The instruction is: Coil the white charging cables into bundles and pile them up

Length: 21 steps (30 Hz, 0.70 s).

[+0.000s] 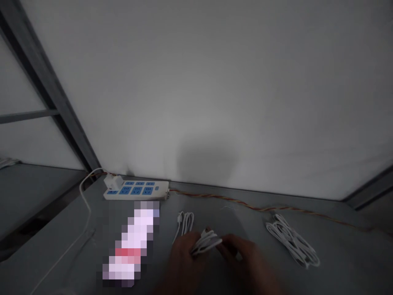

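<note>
A small coiled white charging cable (206, 242) is gripped by my left hand (183, 258), its loops sticking out to the right between thumb and fingers. At the right end of those loops, my right hand (245, 256) has its thumb and fingers closed on the cable. Just behind my left hand lies another white cable (187, 221), folded in loops and partly hidden by that hand. Farther right, a larger white cable bundle (291, 241) rests on the grey tabletop (233, 223).
At the back left stands a white power strip (159, 189) with blue sockets and a white plug adapter (113, 181). A twisted red-yellow wire (211, 196) runs along the wall. A bright pixelated object (132, 241) lies left of my hands. A white cord (86, 205) hangs forward.
</note>
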### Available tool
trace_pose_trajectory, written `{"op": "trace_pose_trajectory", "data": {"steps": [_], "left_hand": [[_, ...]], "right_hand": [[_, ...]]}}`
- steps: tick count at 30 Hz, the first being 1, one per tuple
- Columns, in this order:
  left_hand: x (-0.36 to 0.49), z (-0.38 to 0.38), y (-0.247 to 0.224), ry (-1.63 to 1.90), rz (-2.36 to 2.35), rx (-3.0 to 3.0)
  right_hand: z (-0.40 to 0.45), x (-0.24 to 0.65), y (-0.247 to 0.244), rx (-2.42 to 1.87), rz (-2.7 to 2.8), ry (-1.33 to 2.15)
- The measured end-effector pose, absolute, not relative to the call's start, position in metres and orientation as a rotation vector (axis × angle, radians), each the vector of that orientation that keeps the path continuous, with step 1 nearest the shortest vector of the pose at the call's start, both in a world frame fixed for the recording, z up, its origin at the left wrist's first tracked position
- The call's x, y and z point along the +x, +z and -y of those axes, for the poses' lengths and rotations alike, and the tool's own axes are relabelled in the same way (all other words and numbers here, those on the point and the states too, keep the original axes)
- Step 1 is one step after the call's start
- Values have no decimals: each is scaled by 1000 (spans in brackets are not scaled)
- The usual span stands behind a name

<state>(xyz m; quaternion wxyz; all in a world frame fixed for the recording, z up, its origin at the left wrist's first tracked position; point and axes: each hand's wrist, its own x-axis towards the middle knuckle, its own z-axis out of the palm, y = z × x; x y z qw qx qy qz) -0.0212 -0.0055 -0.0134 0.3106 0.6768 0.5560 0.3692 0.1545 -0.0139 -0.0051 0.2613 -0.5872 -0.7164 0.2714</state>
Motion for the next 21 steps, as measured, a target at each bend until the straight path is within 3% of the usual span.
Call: {"op": "trace_pose_trajectory", "data": {"steps": [5, 14, 21], "left_hand": [[-22, 4, -18, 995, -1476, 1864], [-23, 4, -19, 1088, -1317, 1934], [-19, 8, -13, 1049, -1343, 1799]], "right_hand": [[10, 153, 1, -1562, 1954, 766], [5, 159, -1, -1619, 1825, 1120], [7, 159, -1, -1607, 1816, 1141]]}}
